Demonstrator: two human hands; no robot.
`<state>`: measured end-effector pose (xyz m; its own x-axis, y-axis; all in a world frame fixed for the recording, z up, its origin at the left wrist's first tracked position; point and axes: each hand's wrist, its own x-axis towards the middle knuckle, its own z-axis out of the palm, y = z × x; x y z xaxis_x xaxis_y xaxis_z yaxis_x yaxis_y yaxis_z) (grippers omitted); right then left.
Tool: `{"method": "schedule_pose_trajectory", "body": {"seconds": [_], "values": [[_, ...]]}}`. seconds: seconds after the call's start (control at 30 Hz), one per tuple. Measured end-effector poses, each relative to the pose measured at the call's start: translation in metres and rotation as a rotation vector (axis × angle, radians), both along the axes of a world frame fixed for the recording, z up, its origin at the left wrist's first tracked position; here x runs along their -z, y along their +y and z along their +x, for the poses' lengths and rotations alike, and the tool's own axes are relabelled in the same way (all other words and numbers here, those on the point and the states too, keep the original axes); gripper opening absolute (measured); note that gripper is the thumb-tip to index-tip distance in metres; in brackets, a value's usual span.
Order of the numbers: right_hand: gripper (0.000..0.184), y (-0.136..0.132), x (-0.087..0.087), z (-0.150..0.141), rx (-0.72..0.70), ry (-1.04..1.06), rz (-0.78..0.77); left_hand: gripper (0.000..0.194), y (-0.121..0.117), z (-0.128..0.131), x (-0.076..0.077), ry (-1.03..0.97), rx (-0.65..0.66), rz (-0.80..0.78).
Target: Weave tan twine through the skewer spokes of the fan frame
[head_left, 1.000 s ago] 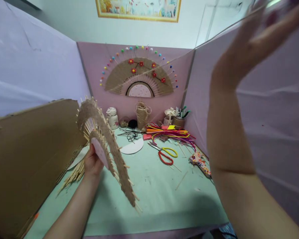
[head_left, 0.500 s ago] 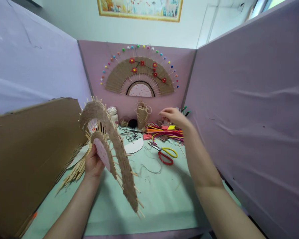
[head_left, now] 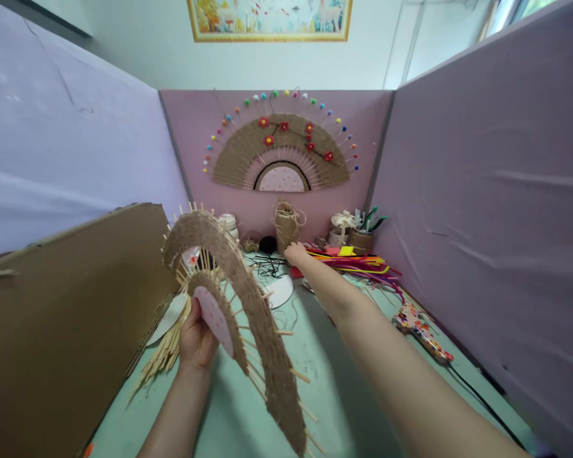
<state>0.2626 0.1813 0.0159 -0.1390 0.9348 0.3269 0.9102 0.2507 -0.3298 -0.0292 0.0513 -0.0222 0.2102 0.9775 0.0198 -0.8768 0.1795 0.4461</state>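
My left hand (head_left: 198,340) grips a woven fan (head_left: 239,289) by its pink half-round centre, thumb on the front. The fan is tilted, its twine-covered arc strung across wooden sticks that poke out at the rim. My right hand (head_left: 296,253) reaches far forward over the table, at the foot of a roll of twine (head_left: 286,222) and beside some thin black cords (head_left: 270,266). Its fingers are bent down and mostly hidden, so what they touch does not show. A white half-round card (head_left: 281,291) lies below that hand.
A finished fan with red flowers (head_left: 233,149) hangs on the back panel. Cardboard (head_left: 76,324) stands at left, beside a bundle of sticks (head_left: 160,359). Colourful pipe cleaners (head_left: 363,262), a pot of pens (head_left: 361,240) and a patterned glue gun (head_left: 423,331) lie or stand to the right.
My right hand has moved left and lower, from above the pipe cleaners to the twine roll's base. My forearm now covers most of the scissors. The view has shifted; my left hand keeps its hold.
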Motion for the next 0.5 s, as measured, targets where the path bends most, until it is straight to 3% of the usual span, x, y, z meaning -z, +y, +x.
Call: {"method": "schedule_pose_trajectory", "body": {"seconds": [0.27, 0.37, 0.5], "values": [[0.027, -0.016, -0.001, 0.019, 0.131, 0.048, 0.179, 0.036, 0.000, 0.002, -0.002, -0.085, 0.033, 0.006], [0.033, -0.030, -0.004, 0.030, 0.150, 0.453, 0.332, 0.038, 0.000, 0.003, -0.002, -0.089, 0.030, 0.019], [0.039, -0.058, -0.018, 0.050, -0.007, 1.091, 0.431, 0.042, 0.000, 0.003, -0.006, -0.107, -0.014, -0.023]]}}
